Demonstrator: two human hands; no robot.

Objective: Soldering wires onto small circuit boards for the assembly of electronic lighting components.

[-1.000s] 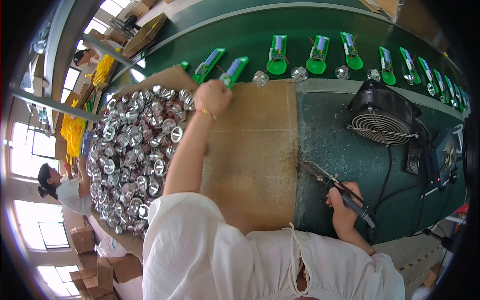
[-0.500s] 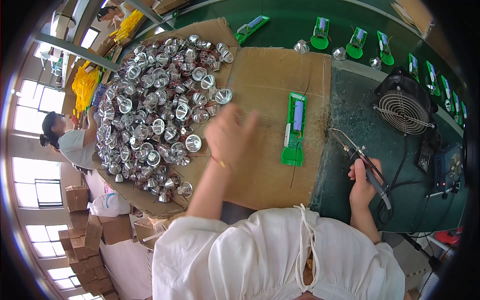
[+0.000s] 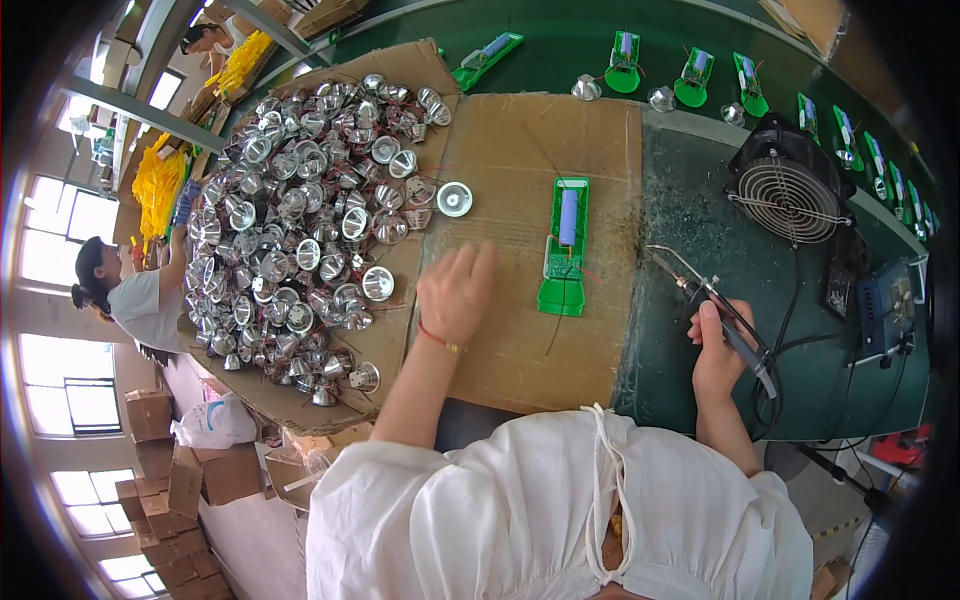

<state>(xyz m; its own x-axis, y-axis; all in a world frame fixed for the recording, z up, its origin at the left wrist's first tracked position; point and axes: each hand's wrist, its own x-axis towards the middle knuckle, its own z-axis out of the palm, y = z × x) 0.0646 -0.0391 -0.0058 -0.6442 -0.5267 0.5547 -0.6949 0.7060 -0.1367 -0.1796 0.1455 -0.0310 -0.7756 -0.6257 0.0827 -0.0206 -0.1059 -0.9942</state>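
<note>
My left hand (image 3: 458,295) rests over the cardboard sheet (image 3: 490,365), fingers curled in and fingertips hidden, so I cannot see whether they pinch anything. A silver reflector cup (image 3: 455,199) lies just beyond it, beside the large pile of reflector cups (image 3: 290,215) with thin wires. Right of that hand, a green flashlight housing (image 3: 562,298) lies lengthwise on the cardboard. It holds a purple battery cell (image 3: 569,218) and a small green circuit board (image 3: 567,265), with loose wires. My right hand (image 3: 722,350) grips a soldering iron (image 3: 735,338), its tip pointing toward the cardboard's right edge.
A black fan with a wire guard (image 3: 790,200) stands at the right, near a blue soldering station (image 3: 886,312). More green housings (image 3: 622,72) and single reflectors line the far green bench. A co-worker (image 3: 140,295) sits at the left by yellow parts (image 3: 158,190).
My left hand has drawn back toward me from the pile's edge. One reflector cup now sits farther right, apart from the pile. My right hand keeps hold of the soldering iron.
</note>
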